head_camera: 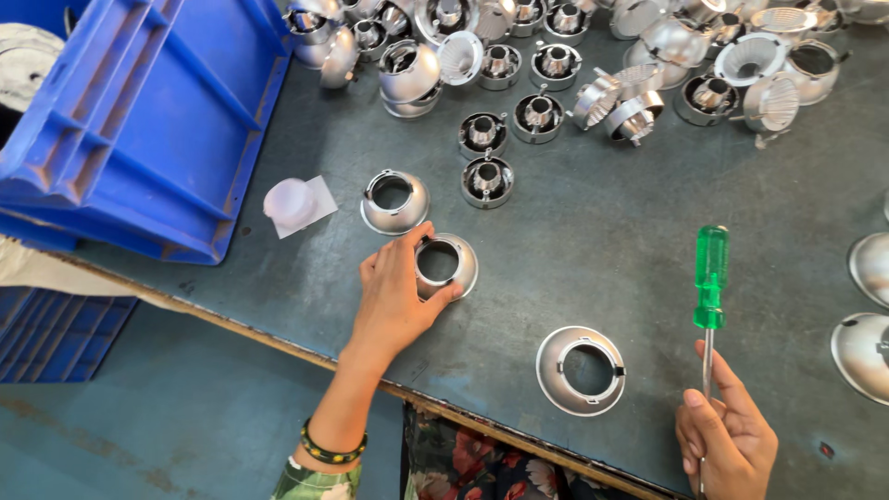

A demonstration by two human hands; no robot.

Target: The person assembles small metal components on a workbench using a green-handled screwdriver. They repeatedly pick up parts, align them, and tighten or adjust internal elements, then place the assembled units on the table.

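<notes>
Head view: the left hand (394, 301) lay on the dark grey worktable (574, 241), its fingers curled narrowly around a silver dome-shaped reflector (454, 268) with an open centre hole; the thumb pressed the reflector's lower rim at about 5 o'clock and the fingertips touched its edge at about 10 o'clock, the part resting on the table surface. A beaded bracelet (329, 449) sat on that wrist. A second silver reflector (394, 201) stood just beside the held one, at its 11 o'clock, apart from the hand. A flat silver ring-shaped reflector (581, 370) lay at 4 o'clock from the left hand, between the two hands and touched by neither. The right hand (727, 435), low at the frame's 5 o'clock, was closed on the metal shaft of a screwdriver (710, 296) with a translucent green handle; the handle pointed toward 12 o'clock, clear of the fingers, and whether the tool's tip showed could not be told. A pale translucent dome cap on a square of white paper (294, 204) lay at 9 o'clock from the second reflector. A blue plastic crate (139, 120) stood tilted at the frame's 10 o'clock, overhanging the table edge. A loose spread of silver lamp housings and reflectors (556, 65) covered the table from 12 to 2 o'clock, well apart from both hands. Two further silver domes (866, 306) were cut by the frame edge at 3 o'clock.
</notes>
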